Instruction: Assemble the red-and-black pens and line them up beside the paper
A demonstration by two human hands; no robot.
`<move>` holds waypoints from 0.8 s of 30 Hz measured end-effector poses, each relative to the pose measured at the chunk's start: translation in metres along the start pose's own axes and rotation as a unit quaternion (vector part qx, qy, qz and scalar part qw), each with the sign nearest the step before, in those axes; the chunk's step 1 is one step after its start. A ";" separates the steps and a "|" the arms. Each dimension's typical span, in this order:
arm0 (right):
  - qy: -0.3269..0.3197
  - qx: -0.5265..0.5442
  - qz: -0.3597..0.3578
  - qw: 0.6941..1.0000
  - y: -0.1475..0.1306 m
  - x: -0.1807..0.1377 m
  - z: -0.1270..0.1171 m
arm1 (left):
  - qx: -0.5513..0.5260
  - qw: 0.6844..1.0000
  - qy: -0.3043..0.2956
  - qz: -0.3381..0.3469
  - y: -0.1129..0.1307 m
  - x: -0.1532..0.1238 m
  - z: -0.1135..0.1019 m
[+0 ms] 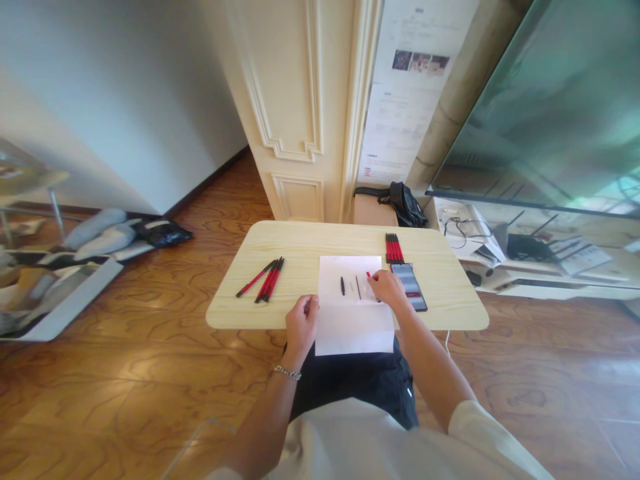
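Room with wood floor (125, 380) and pale table (300, 247)

Background: panelled door (287, 73); printed sheets (400, 100) on the wall beside it; large dark screen (555, 113) at right. Below the screen, a white cabinet (545, 288) bearing a router (526, 247), with loose papers and cables near it. Behind the table's far edge, a black bag (407, 205). Floor at left: an open box (83, 300) of mixed contents, a black plastic bag (163, 232) just beside it.

Tabletop, left: loose group of red-and-black pens (270, 281), one slanting apart at its lower end. Far right: a row of pens (394, 248), side by side. Just below the row: a phone (411, 287), next to the right wrist and bordering the work area on that side.

Centre: white sheet (353, 330), its near end overhanging the table edge. On it, left to right: a black piece (343, 286), small pale pieces too faint to identify, a thin dark rod (358, 287), a red piece (369, 275).

Right hand (387, 288): fingers narrowed at the red piece, covering part of it; grip cannot be told. Left hand (302, 320): beside the sheet's left edge, fingers curled; contents, if any, hidden. Bracelet (287, 373) on the left wrist.
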State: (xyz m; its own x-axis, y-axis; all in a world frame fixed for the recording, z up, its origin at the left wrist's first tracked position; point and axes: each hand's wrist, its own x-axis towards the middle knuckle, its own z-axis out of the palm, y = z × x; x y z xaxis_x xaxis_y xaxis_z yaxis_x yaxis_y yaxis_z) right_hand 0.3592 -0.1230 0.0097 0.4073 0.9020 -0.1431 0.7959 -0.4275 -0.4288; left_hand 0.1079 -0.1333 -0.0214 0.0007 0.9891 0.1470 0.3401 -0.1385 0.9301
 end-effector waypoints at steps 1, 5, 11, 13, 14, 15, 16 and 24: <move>0.014 0.036 -0.015 0.999 0.000 -0.002 -0.002 | -0.004 1.000 -0.008 0.005 0.003 -0.002 0.002; 0.026 0.238 -0.107 0.965 -0.005 -0.021 -0.006 | -0.073 0.995 -0.062 0.000 0.025 -0.013 0.017; -0.046 0.371 -0.180 0.910 -0.023 -0.056 0.001 | -0.197 0.965 -0.175 -0.002 0.050 -0.026 0.046; -0.057 0.356 -0.171 0.917 -0.020 -0.054 0.000 | -0.222 0.960 -0.173 -0.019 0.048 -0.028 0.050; -0.046 0.339 -0.161 0.926 -0.017 -0.050 -0.001 | -0.232 0.958 -0.168 -0.029 0.046 -0.029 0.051; -0.025 0.313 -0.146 0.938 -0.013 -0.044 -0.003 | -0.240 0.957 -0.161 -0.038 0.044 -0.029 0.050; 0.001 0.279 -0.128 0.952 -0.009 -0.038 -0.003 | -0.247 0.955 -0.156 -0.046 0.041 -0.029 0.049; 0.012 0.050 -0.085 0.995 0.002 -0.018 0.020 | -0.258 0.953 -0.133 -0.089 0.028 -0.027 0.042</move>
State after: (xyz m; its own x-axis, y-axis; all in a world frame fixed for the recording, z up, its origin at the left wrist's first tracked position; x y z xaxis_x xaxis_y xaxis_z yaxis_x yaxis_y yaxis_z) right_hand 0.3445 -0.1388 -0.0067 0.2825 0.9584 -0.0410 0.8060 -0.2603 -0.5316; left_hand 0.1566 -0.1615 -0.0135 0.2483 0.9672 -0.0546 -0.1502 0.0941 0.9842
